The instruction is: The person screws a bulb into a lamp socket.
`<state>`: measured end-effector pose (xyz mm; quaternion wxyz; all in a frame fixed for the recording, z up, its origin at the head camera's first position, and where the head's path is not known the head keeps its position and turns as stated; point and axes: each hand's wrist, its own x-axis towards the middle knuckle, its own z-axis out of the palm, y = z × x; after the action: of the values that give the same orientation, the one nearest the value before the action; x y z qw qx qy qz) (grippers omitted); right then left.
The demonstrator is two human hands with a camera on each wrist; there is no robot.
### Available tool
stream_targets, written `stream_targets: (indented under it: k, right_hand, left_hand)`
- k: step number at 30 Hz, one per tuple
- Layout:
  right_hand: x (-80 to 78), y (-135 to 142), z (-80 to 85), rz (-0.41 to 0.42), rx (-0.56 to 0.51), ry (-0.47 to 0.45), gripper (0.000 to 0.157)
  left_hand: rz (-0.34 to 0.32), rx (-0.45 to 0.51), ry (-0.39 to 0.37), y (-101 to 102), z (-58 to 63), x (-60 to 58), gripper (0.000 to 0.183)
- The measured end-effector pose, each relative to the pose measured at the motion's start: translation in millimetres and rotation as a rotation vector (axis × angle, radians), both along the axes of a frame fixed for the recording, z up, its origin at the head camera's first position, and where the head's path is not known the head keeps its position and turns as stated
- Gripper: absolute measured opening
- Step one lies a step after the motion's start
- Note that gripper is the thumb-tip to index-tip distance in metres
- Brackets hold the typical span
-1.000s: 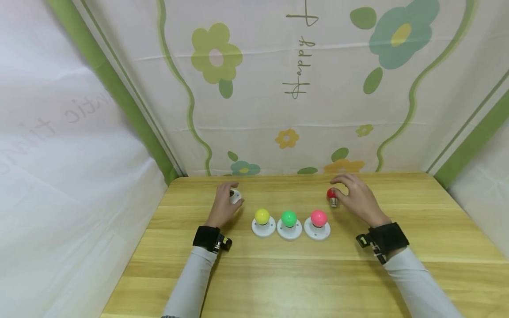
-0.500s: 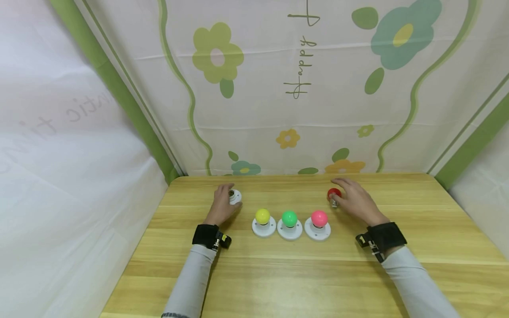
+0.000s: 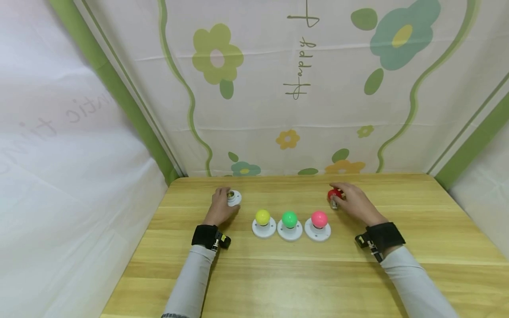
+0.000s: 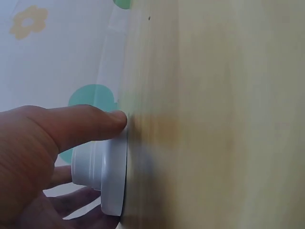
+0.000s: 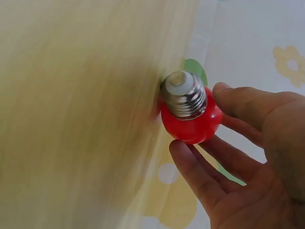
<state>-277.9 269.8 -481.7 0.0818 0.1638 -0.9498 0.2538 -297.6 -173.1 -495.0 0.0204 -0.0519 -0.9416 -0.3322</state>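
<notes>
At the back left of the table, my left hand (image 3: 221, 207) grips a round white lamp socket (image 3: 235, 198) with its opening facing up. In the left wrist view the thumb lies along the near side of the socket (image 4: 113, 176), and the other fingers are around its far side. My right hand (image 3: 358, 204) is at the back right, holding a red light bulb (image 3: 333, 194) between thumb and fingers. The bulb's metal screw base (image 5: 185, 98) points toward the camera in the right wrist view, while the fingertips touch the red globe.
Between the hands and nearer the person, a yellow bulb (image 3: 262, 216), a green bulb (image 3: 289, 219) and a pink bulb (image 3: 319, 219) stand upright in white sockets, in a row. A flower-print cloth (image 3: 254, 110) hangs behind the wooden table (image 3: 278, 278).
My left fingers have drawn in around the white socket, exposing more of its opening. The right fingers have lowered and closed around the red bulb. The row of bulbs has stayed put.
</notes>
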Motion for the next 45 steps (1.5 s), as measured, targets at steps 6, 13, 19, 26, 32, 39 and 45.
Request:
stream_targets:
  k: [6, 13, 19, 26, 32, 39, 45]
  right_hand:
    - [0.8, 0.3, -0.2, -0.018, -0.004, -0.012, 0.043]
    - [0.0, 1.2, -1.5, -0.050, -0.003, -0.059, 0.042]
    - [0.1, 1.9, -2.8, -0.049, -0.006, -0.067, 0.042]
    - [0.4, 1.9, -2.2, -0.033, -0.046, -0.071, 0.045]
    - [1.3, 1.7, -1.3, -0.031, -0.069, -0.052, 0.048]
    - [1.9, -1.1, 1.1, -0.016, -0.090, -0.018, 0.048]
    - [4.9, -6.8, 8.7, -0.025, -0.107, -0.023, 0.048]
  left_hand:
    - [0.012, -0.032, -0.010, -1.0, -1.7, -2.2, 0.078]
    - [0.020, -0.078, -0.017, -1.5, -2.1, -2.4, 0.074]
    - [0.020, -0.072, -0.021, 0.6, -0.6, 0.0, 0.072]
    - [0.024, -0.043, -0.026, 2.8, 0.9, 1.0, 0.073]
    - [0.017, -0.006, 0.002, 5.5, 0.7, 1.8, 0.072]
    - [-0.005, 0.004, 0.024, 10.7, -1.2, 0.3, 0.071]
    - [-0.036, 0.011, 0.035, 15.1, -0.3, 1.0, 0.071]
